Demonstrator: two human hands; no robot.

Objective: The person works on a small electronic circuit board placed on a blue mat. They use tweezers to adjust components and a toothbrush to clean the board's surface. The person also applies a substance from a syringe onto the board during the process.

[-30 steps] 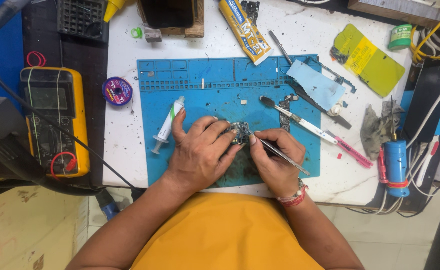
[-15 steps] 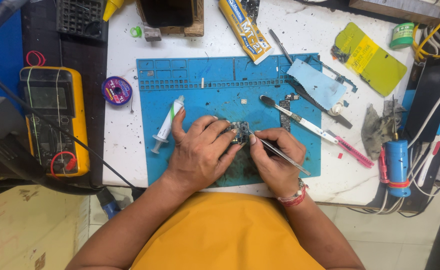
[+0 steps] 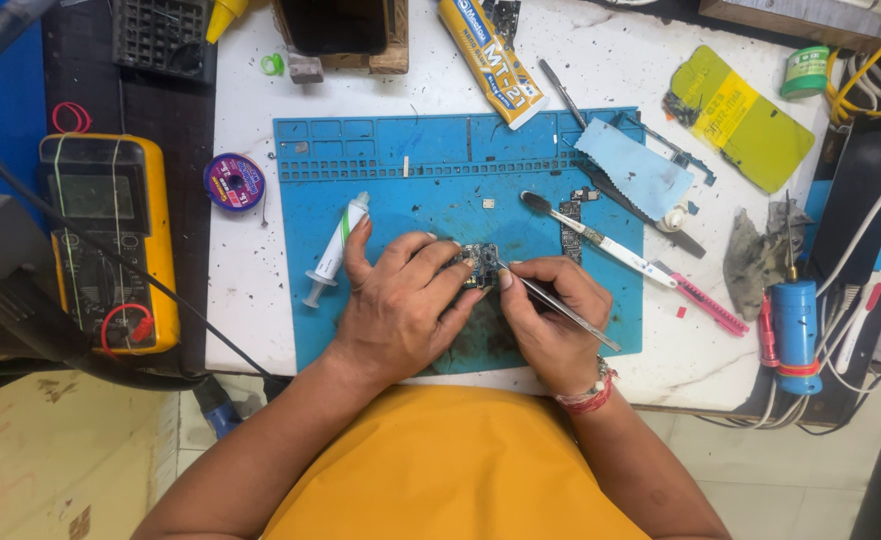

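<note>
Orange cloth nearest the camera, at six o'clock. Just beyond, left hand [image 3: 395,305] curled with fingers closed on small circuit board [image 3: 475,266], pinning it to blue mat [image 3: 390,160] near the mat's centre. Right hand [image 3: 550,315] at four o'clock of the board, fingers pinched narrow on metal tweezers [image 3: 560,308], tips meeting the board's right edge. Worth keeping: wrists rested on the mat, board held flat, tweezer pressure light, tip kept low. Farther out, white syringe [image 3: 338,248] at nine o'clock, brush [image 3: 595,238] at two o'clock, yellow multimeter [image 3: 110,240] far left, adhesive tube [image 3: 490,60] at twelve o'clock on white tabletop [image 3: 250,270].
</note>
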